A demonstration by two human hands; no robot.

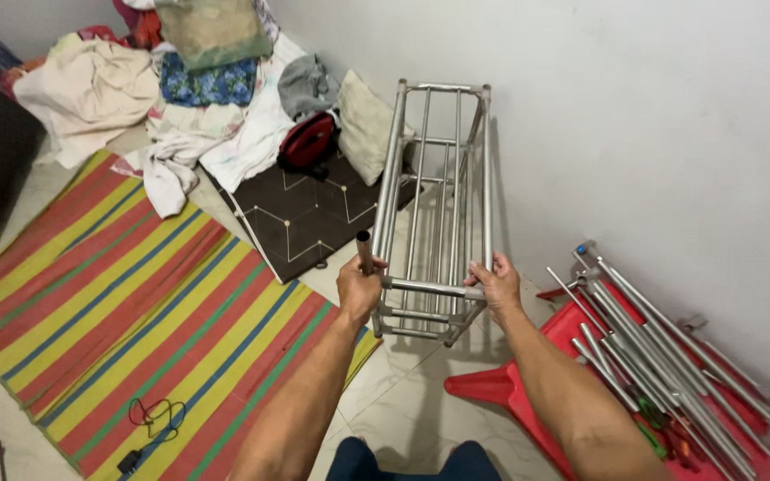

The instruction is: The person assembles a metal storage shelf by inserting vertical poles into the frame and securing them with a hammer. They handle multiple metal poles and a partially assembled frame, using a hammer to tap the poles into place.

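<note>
Left hand (360, 289) clamped on a metal tube (364, 252); right hand (495, 283) clamped on the metal rack (438, 196), loose rods (661, 356) to its right.

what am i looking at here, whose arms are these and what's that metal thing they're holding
There is one picture, taken by a camera worn on a person's head, looking down at their own two bare arms. No machine is involved. The left hand grips an upright silver metal tube at the near corner of a silver metal rack frame that stands on the pale tiled floor. The right hand grips the frame's other near corner. To the right, loose silver metal tubes lie on a red plastic stool. To the left lies a striped woven mat; behind it is a pile of clothes and cloths.
</note>
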